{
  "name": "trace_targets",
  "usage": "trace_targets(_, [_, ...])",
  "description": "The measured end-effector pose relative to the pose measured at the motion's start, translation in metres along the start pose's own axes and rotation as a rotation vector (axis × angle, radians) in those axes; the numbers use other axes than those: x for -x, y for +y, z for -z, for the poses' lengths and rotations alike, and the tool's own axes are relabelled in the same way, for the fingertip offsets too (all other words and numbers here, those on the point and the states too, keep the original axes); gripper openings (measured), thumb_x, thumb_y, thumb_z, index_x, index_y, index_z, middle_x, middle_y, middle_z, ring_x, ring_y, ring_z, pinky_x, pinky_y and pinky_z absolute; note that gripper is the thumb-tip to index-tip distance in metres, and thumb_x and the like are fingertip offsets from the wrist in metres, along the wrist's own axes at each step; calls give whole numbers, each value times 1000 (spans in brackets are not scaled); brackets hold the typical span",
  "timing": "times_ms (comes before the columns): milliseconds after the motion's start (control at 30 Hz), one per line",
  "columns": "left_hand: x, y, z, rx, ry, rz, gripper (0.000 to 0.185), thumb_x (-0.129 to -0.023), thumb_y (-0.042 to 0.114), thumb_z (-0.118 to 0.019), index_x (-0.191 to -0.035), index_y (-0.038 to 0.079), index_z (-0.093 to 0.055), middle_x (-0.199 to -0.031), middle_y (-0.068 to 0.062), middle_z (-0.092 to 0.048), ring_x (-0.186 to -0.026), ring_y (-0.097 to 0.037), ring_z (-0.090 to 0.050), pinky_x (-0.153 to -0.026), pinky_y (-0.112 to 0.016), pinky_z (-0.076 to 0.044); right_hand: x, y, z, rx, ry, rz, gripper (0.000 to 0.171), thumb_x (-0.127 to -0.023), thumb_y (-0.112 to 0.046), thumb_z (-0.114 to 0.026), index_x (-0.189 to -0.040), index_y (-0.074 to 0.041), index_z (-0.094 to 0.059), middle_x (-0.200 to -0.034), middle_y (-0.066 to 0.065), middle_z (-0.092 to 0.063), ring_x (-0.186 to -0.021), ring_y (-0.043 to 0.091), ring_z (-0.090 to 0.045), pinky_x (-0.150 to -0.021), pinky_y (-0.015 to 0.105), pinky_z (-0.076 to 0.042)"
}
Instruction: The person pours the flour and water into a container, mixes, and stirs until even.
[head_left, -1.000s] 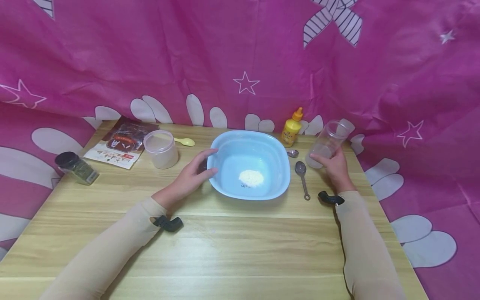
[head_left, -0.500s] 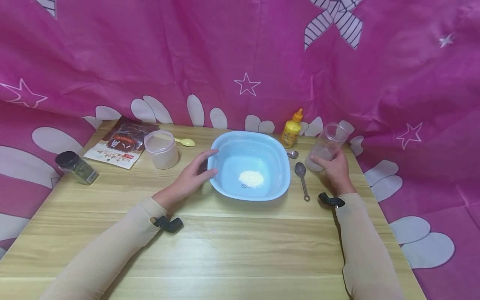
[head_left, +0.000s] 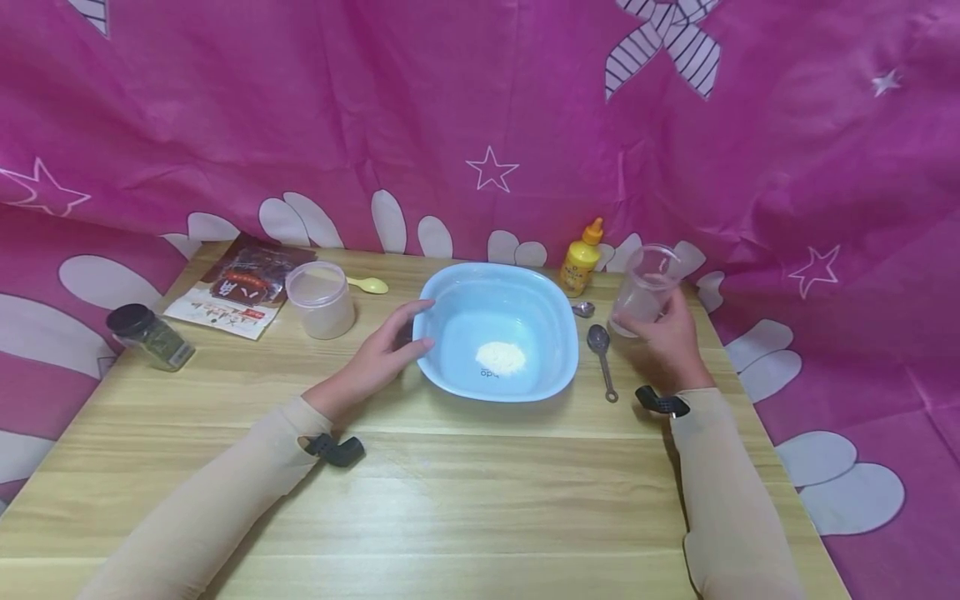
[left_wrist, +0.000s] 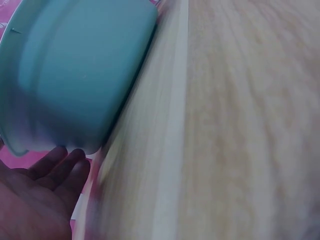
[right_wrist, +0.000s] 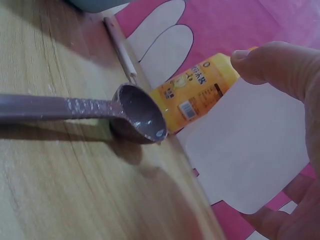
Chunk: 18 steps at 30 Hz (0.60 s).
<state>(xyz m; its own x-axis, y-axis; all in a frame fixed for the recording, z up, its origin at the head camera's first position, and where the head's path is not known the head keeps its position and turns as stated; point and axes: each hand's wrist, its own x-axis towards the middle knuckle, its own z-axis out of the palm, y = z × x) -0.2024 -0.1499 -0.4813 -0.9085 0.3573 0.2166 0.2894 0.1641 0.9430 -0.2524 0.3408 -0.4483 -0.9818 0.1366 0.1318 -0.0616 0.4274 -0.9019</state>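
Head view. Right hand (head_left: 670, 337), right of centre: grip wrapped round a clear plastic cup (head_left: 643, 290). Change: against the earlier frames the cup stands nearer upright and sits a little further left and higher, closer to the yellow squeeze bottle (head_left: 581, 263); it is lifted clear of the counter (head_left: 480, 500). Judgement: the cup is being carried, not set down. Left hand (head_left: 382, 350), centre: fingers straight, resting on the left rim of the light blue basin (head_left: 450, 292); unchanged. A small heap of white powder (head_left: 501, 357) lies in the basin's middle; unchanged. A metal spoon (head_left: 602, 357) lies between basin and right hand, a second small spoon (head_left: 583, 309) above it. Left part of frame: lidded tub (head_left: 321, 298), yellow plastic spoon (head_left: 367, 285), snack packet (head_left: 240, 285), dark-capped jar (head_left: 148, 336); none has moved.

Left wrist view. Blurred. Basin wall (left_wrist: 75, 75) fills the upper left; fingertips (left_wrist: 60, 167) lie against its lower edge, grip relaxed.

Right wrist view. Thumb (right_wrist: 280, 62) and fingers, right edge, curl round the nearly invisible cup wall. Behind: the squeeze bottle (right_wrist: 200, 90); the metal spoon's bowl (right_wrist: 142, 120) at centre, on the counter.
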Motion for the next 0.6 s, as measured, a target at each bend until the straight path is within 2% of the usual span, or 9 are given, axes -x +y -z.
trace_targets(167, [0,0,0,6,0,0,63,-112,16,-67,-170,16,-43,-176,-15,-39,-157,-40,-45,-131,-57,-34,2,-7,-4,50,-4,50,85,-89,-26,-98,-159,-36,-50,-165,3,-52,-156,35,-44,-129,66,-36])
trace_targets(333, [0,-1,0,13,-3,-2,63,-112,16,-67,-170,16,-43,-176,-15,-39,-158,-40,-44,-132,-57,-33,5,-13,-6,95,-18,26,88,-87,-32,-100,-157,-44,-49,-162,0,-53,-155,34,-44,-127,72,-34])
trace_targets(400, [1,-2,0,13,-5,1,63,-112,16,-67,-170,16,-43,-176,-15,-38,-159,-40,-43,-132,-57,-32,6,-14,-7,125,-26,51,90,-87,-32,-100,-160,-44,-48,-162,0,-54,-154,35,-45,-126,74,-35])
trace_targets(600, [2,-1,0,6,-3,11,62,-112,18,-67,-170,17,-43,-177,-15,-37,-159,-40,-42,-132,-58,-31,5,-15,-8,229,-37,208,92,-88,-18,-98,-165,-27,-49,-160,8,-56,-149,39,-50,-122,74,-40])
